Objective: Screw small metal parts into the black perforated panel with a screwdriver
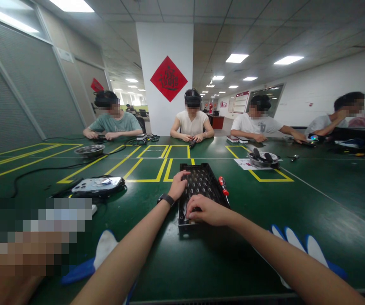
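Note:
A black rectangular tray (203,183) with rows of small light metallic bits lies lengthwise in front of me on the green table. My left hand (180,184), with a dark band on its wrist, rests at the tray's left edge. Its fingers stretch over the rim and look apart. Over the near end of the tray, my right hand (204,209) is bent down with fingers curled together near the left corner. Whatever its fingertips hold is too small to make out. A red and black screwdriver (223,186) lies along the tray's right side.
Blue and white gloves (104,250) lie under my forearms. A phone (98,185) with black cables sits left of the tray. Metal bowls (89,150) stand farther off, and yellow tape (166,163) marks the table (316,220). Another person's blurred hand (20,254) reaches in at lower left; several people sit opposite.

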{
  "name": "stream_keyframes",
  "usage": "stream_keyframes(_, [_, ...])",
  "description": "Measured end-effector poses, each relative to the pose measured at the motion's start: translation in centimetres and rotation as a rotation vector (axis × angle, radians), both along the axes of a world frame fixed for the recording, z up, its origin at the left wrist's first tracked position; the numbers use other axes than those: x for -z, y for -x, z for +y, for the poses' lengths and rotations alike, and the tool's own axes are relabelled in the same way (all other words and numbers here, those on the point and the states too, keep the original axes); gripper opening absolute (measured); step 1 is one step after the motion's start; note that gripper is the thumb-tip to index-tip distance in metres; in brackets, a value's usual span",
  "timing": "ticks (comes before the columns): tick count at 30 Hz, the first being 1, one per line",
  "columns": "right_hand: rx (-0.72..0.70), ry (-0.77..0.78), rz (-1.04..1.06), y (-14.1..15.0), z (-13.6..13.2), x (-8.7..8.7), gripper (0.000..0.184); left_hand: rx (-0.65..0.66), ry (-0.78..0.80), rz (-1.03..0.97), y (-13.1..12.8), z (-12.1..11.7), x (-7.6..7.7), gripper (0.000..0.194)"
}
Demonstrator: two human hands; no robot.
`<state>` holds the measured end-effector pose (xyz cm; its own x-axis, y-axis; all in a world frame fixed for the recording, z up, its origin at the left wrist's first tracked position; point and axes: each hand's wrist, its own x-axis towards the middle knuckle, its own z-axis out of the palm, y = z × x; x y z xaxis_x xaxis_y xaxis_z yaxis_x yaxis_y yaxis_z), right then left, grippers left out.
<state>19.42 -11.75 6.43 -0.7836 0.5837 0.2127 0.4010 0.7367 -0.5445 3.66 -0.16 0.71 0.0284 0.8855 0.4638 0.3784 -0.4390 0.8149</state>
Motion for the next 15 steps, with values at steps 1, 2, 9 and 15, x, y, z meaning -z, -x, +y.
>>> stream_keyframes(1, [0.006, 0.001, -0.004, 0.04, -0.03, 0.01, 0.012, 0.001, 0.001, -0.004, 0.00, 0.00, 0.01, 0.048])
stream_keyframes(2, [0.011, 0.003, -0.008, 0.08, -0.08, 0.01, 0.012, 0.001, 0.002, -0.008, 0.00, -0.01, 0.02, 0.048])
stream_keyframes(9, [0.053, 0.041, -0.013, 0.20, -0.35, -0.24, 0.011, 0.003, -0.003, -0.009, 0.09, 0.02, 0.17, 0.046])
stream_keyframes(15, [0.085, 0.109, 0.043, 0.24, -0.13, 0.17, 0.011, 0.004, -0.003, 0.000, 0.08, 0.01, 0.08, 0.045])
